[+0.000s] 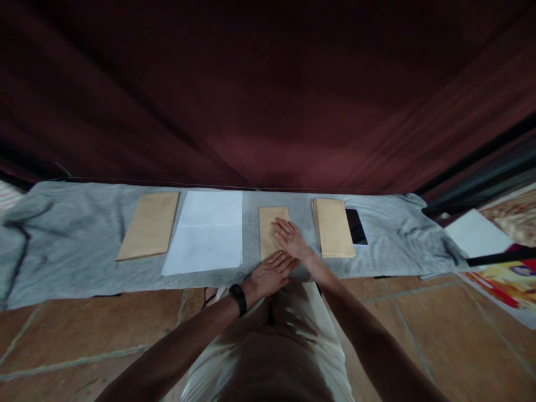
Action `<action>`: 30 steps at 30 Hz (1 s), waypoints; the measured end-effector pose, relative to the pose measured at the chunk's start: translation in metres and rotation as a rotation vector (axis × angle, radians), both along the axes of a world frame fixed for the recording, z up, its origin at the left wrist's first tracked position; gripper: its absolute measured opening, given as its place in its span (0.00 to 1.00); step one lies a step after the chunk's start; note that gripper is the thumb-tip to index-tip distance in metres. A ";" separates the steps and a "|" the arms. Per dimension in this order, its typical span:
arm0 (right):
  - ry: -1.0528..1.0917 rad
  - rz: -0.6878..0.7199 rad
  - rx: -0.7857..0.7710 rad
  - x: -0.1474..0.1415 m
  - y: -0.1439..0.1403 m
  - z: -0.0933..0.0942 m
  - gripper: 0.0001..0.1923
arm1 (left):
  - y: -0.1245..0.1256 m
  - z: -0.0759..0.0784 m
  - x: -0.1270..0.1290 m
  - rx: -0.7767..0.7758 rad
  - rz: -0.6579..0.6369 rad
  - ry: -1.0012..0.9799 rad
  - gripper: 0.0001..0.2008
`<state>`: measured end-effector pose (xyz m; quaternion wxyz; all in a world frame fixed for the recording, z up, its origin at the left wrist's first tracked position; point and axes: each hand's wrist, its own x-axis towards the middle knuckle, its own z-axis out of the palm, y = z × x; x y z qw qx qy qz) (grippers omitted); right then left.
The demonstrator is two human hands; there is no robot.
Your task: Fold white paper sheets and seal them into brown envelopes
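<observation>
A small brown paper envelope lies on the grey cloth right in front of me. My right hand rests flat on its right side, fingers stretched out. Across its near end lies my left hand, also flat, with a dark band on the wrist; its fingertips meet the right hand near the wrist. To the left are white paper sheets with a crease across them, and beyond those a larger brown envelope. A stack of brown envelopes sits to the right.
A dark phone lies partly under the envelope stack. The grey cloth covers a narrow bench-like surface. Behind it hangs a dark red curtain. At far right are a white sheet and a colourful printed package above the tiled floor.
</observation>
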<state>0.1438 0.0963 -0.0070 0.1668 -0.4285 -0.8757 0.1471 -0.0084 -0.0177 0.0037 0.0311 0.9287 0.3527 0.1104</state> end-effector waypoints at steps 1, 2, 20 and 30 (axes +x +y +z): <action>-0.005 -0.012 0.002 -0.001 0.006 -0.001 0.24 | 0.000 0.001 0.000 -0.002 -0.005 0.004 0.29; -0.011 -0.024 0.002 -0.003 0.012 -0.001 0.24 | 0.000 0.002 -0.001 -0.006 -0.010 0.006 0.30; -0.058 0.061 -0.003 -0.018 0.019 0.005 0.29 | 0.002 -0.002 -0.002 -0.027 -0.026 0.003 0.28; -0.054 0.210 -0.132 -0.003 -0.012 0.010 0.28 | -0.001 0.000 -0.003 -0.074 0.006 -0.048 0.24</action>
